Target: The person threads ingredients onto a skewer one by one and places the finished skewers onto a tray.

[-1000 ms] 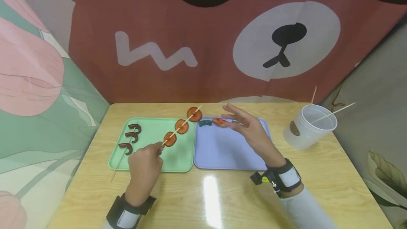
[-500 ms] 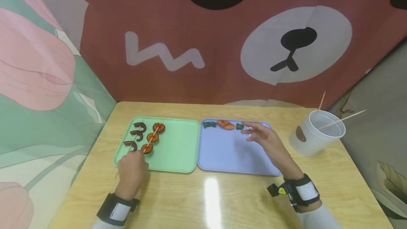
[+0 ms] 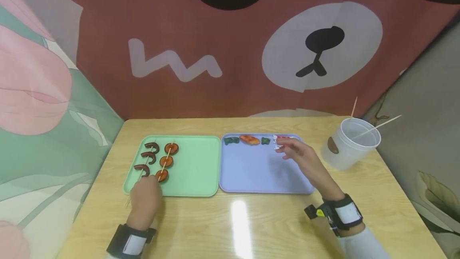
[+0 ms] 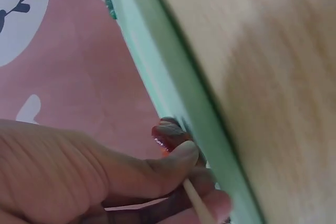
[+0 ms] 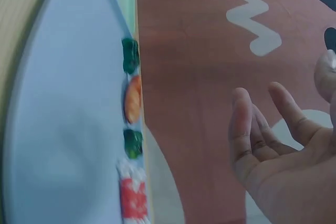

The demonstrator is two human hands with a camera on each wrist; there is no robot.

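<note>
My left hand [image 3: 145,197] pinches the lower end of a wooden skewer [image 4: 195,198] between thumb and finger. Three round orange-brown slices [image 3: 166,161] are threaded on it, over the left part of the green tray [image 3: 197,171]. Just left of it lies a second skewer with three curled dark brown pieces [image 3: 149,157]. Held above the right side of the lilac tray [image 3: 258,175], my right hand [image 3: 305,161] has loosely bent fingers with nothing in them. Behind it, along the tray's back edge, lies a red and white piece [image 5: 134,198], partly hidden in the head view.
Two green pieces [image 3: 231,140] and an orange-brown oval piece [image 3: 249,140] line the back of the lilac tray. A translucent bucket [image 3: 339,153] with two sticks stands at the right. A printed cloth wall [image 3: 237,99] rises behind the table.
My left hand has brought the skewer of round slices left and down beside the other skewer on the green tray. My right hand has shifted right and a little lower.
</note>
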